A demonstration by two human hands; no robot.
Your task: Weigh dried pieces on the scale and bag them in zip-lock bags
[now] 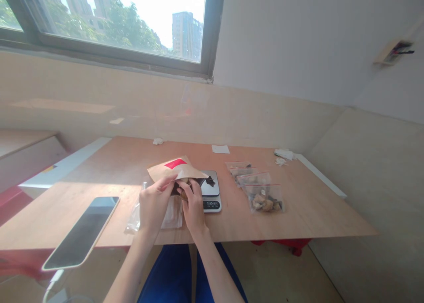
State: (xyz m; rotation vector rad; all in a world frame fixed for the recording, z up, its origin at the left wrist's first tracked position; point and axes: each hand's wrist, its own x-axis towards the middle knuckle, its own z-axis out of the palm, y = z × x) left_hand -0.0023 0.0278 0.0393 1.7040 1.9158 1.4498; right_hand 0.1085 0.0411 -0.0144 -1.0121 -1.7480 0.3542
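My left hand [155, 201] is closed on the edge of a brown paper bag [180, 165] with a red label, holding its mouth apart. At that opening, the fingers of my right hand [192, 202] curl around brownish dried pieces that look like mushrooms [184, 193]; they are partly hidden by the fingers. Just right of the bag stands a kitchen scale [214, 187] with a dark display, and a few dark dried pieces [210, 181] lie on its plate. Clear plastic bags [172, 212] lie flat beneath my hands.
Several zip bags with dried pieces [265, 201] lie overlapping to the right of the scale. A phone [84, 232] with a cable juts over the front left edge. White paper [220, 149] and crumpled tissue [158, 141] lie along the back of the wooden table [314, 206].
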